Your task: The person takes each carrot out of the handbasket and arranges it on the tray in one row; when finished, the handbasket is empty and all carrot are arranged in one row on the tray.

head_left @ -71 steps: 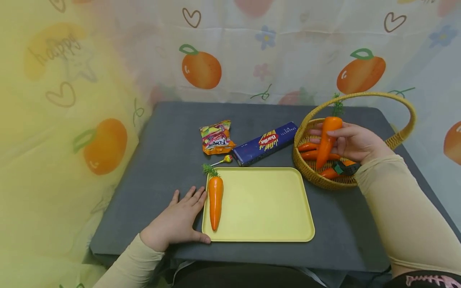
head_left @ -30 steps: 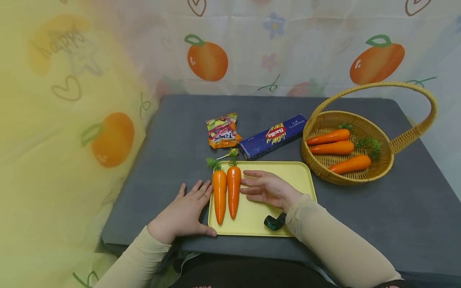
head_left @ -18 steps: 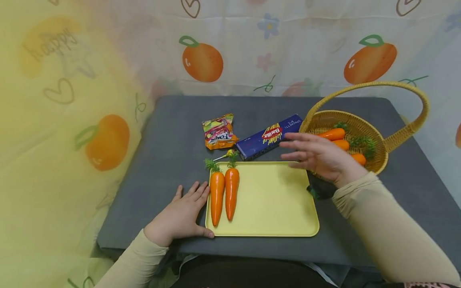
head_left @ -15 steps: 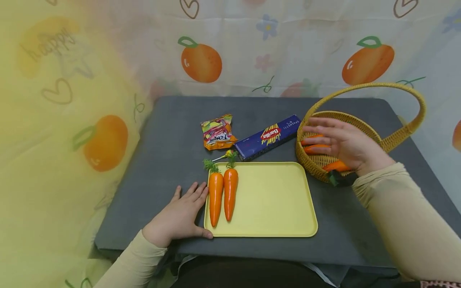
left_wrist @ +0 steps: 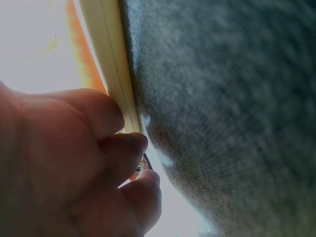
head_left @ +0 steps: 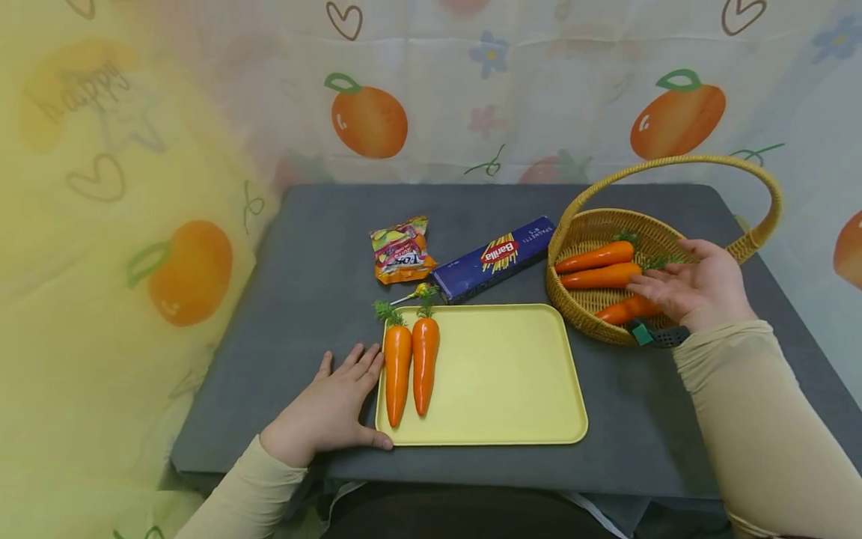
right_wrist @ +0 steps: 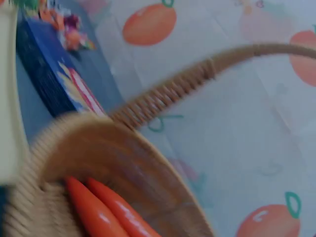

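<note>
My left hand (head_left: 330, 412) lies flat on the table, fingers and thumb spread against the left edge of the yellow tray (head_left: 505, 382). In the left wrist view, its fingers (left_wrist: 98, 111) meet the tray's side. Two carrots with green tops, an outer carrot (head_left: 397, 378) and an inner carrot (head_left: 425, 367), lie side by side at the tray's left. My right hand (head_left: 703, 288) is at the wicker basket (head_left: 562, 299), fingers loosely extended beside the nearest carrot (head_left: 628, 308), whose top it hides. Two more, a back carrot (head_left: 595, 257) and a middle carrot (head_left: 601, 277), lie behind it.
A blue spaghetti box (head_left: 494, 262) lies slanted behind the tray. Left of it are a colourful candy bag (head_left: 402, 251) and a lollipop (head_left: 422, 290). The basket's tall handle (head_left: 673, 159) arches over its opening. A patterned curtain (head_left: 444, 97) hangs behind the table.
My right hand set a second carrot on the tray beside the first, let go, and went back right to the basket. My left hand has stayed at the tray's edge.
</note>
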